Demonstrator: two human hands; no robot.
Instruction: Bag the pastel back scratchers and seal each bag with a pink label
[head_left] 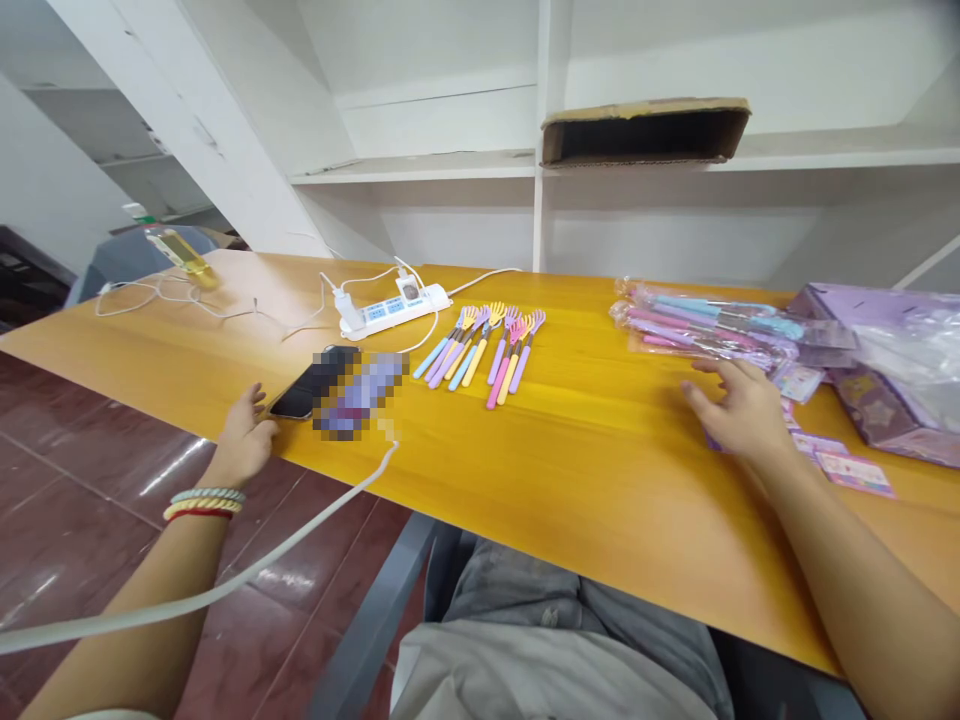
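At left in the frame, the left hand point(251, 428) — thumb and fingers apart — reaches the table edge point(442, 490) beside a smartphone point(298, 396). At right, the right hand point(739, 405), thumb parted from curved fingers, hovers near plastic-wrapped back scratchers point(701, 325); loose claw-tipped scratchers point(474, 365) lie at center.

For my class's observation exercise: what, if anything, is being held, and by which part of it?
Nothing is visibly held: the left grip is open beside the black phone, the right grip open near the clear bags.
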